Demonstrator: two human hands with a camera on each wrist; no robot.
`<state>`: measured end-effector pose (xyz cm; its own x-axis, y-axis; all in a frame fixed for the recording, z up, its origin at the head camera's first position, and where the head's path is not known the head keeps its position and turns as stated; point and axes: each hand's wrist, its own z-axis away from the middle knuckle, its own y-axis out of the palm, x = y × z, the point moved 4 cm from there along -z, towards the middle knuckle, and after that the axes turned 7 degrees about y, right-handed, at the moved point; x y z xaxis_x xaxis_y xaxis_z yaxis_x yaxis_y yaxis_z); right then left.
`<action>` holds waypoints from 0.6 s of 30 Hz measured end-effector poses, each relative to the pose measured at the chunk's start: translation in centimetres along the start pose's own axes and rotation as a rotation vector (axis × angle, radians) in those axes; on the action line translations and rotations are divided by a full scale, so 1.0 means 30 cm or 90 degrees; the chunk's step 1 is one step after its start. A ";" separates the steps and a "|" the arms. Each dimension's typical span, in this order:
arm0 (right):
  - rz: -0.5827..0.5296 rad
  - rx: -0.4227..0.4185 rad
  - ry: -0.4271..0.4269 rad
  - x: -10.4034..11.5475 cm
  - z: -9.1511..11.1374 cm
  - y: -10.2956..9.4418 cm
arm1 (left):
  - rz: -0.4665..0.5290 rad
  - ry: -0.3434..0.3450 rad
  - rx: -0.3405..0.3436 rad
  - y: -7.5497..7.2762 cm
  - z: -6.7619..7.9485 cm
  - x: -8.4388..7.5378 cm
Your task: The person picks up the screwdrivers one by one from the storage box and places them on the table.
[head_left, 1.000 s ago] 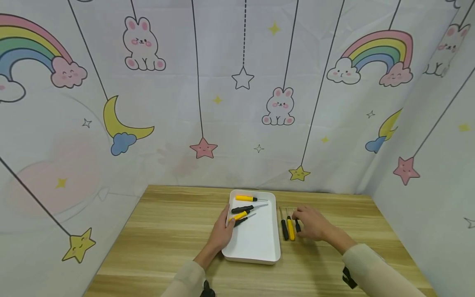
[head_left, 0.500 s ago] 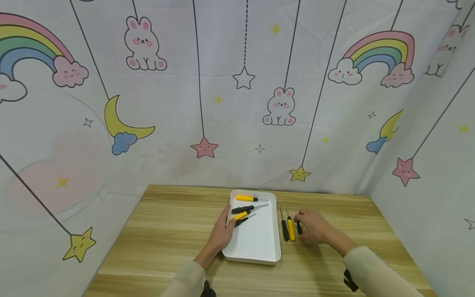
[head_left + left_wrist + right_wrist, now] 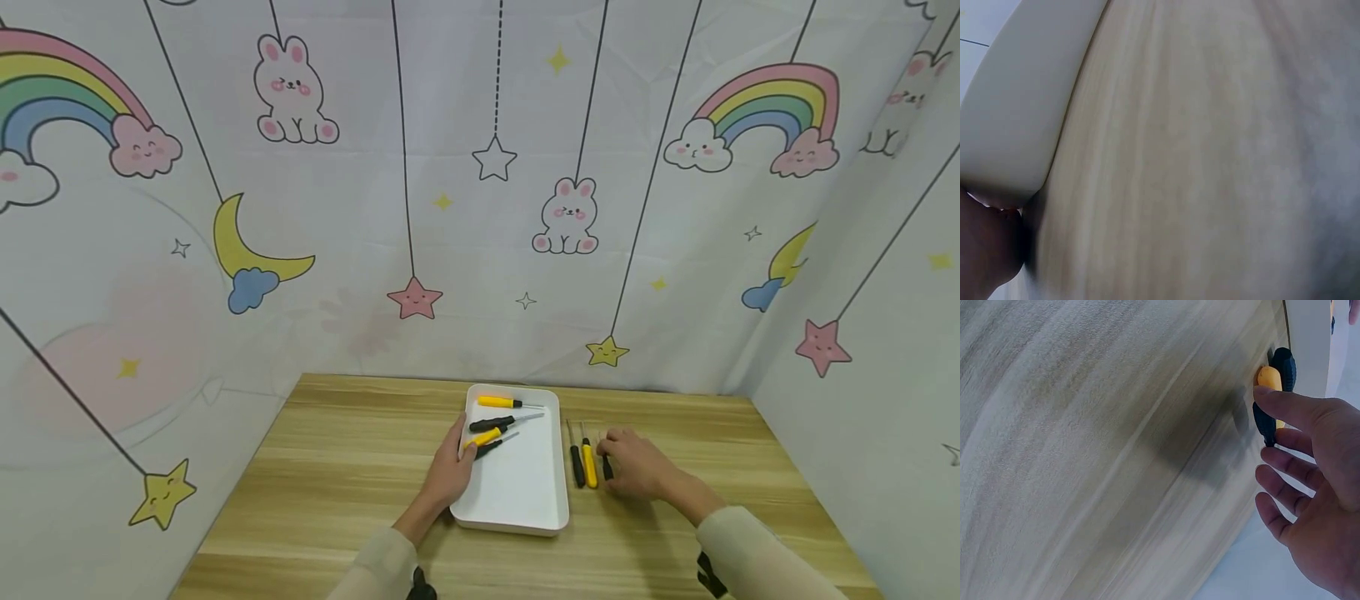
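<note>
My left hand (image 3: 448,471) grips the left wall of a white tray (image 3: 517,500), thumb over the rim. In the tray lie a yellow-handled screwdriver (image 3: 495,401) at the far end, and below it a black one (image 3: 491,423), a second yellow one (image 3: 486,437) and a small black one (image 3: 489,449), partly behind the thumb. Right of the tray, my right hand (image 3: 637,465) pinches a short black screwdriver (image 3: 1264,422) by its handle between thumb and forefinger; the other fingers are loosely bent. Just left of it, a black screwdriver (image 3: 577,467) and a yellow screwdriver (image 3: 589,465) lie side by side.
Everything rests on a wood-grain table (image 3: 330,467). A white curtain (image 3: 465,233) printed with rabbits, stars and rainbows hangs behind the table and along its sides. The left wrist view shows mostly tabletop and the tray's outer wall (image 3: 1022,94).
My right hand has shifted slightly to the right and nearer with the short black screwdriver, away from the yellow one beside it. The left hand and the tray have stayed in place.
</note>
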<state>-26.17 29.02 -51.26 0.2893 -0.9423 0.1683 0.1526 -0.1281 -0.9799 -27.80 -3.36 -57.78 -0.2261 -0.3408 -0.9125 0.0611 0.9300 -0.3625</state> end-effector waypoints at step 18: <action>-0.011 0.012 -0.015 -0.018 0.002 0.026 | -0.010 0.001 0.000 0.001 -0.001 0.005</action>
<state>-26.14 29.47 -52.12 0.3093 -0.9324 0.1872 0.1758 -0.1374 -0.9748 -27.87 -3.38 -57.93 -0.2281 -0.3558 -0.9063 0.0574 0.9243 -0.3773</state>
